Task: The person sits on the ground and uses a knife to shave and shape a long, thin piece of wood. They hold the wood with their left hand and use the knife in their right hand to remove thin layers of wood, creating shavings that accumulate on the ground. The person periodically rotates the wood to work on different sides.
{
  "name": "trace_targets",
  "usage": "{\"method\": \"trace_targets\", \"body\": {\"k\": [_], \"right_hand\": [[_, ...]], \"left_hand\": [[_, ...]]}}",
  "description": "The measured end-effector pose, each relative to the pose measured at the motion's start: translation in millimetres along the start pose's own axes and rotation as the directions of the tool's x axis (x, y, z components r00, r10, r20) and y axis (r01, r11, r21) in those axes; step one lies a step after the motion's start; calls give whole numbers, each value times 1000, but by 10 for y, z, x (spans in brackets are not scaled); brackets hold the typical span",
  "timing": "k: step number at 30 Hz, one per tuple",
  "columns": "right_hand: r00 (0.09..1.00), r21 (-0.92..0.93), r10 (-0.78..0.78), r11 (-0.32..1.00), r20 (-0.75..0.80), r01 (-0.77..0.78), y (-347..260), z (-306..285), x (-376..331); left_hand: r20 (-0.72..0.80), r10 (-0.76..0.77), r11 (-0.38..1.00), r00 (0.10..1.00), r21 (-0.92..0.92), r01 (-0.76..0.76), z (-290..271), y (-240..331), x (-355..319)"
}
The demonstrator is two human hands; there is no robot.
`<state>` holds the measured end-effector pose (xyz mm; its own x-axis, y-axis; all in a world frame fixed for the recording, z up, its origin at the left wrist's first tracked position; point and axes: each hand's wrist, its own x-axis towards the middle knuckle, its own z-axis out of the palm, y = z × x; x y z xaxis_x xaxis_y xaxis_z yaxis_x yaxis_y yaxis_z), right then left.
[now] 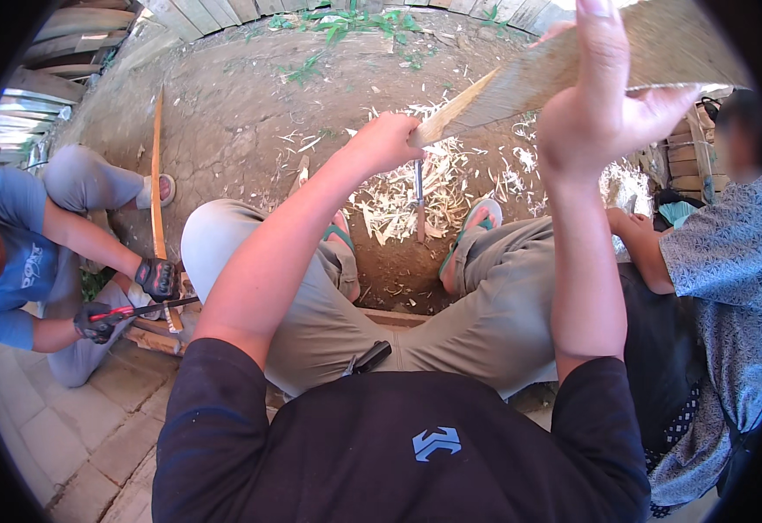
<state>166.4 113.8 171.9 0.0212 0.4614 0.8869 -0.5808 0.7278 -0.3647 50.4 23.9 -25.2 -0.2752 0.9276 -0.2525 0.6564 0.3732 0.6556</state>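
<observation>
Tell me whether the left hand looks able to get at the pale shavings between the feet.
Probably not straight away: the left hand grips the end of a wooden board. If freed, the pale shavings below seem reachable.

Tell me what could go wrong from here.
1. The bare left hand and right hand are at the wooden piece, so its edge might leave splinters.
2. The slim tool upright in view near the open sandals could hurt a foot if knocked or dropped.
3. Swung rightward, the wood might bump the person at right.
</observation>
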Motion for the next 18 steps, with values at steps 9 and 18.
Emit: {"method": "trace_targets", "body": {"k": [9, 18], "right_hand": [[972, -25, 98, 995, 214, -94, 216, -11, -395], [984, 62, -5, 998, 176, -6, 239, 90, -323]], "left_hand": [[-82, -5, 995, 997, -103, -3, 71, -182, 6], [-97, 134, 980, 986, -137, -146, -228, 40, -127]]}}
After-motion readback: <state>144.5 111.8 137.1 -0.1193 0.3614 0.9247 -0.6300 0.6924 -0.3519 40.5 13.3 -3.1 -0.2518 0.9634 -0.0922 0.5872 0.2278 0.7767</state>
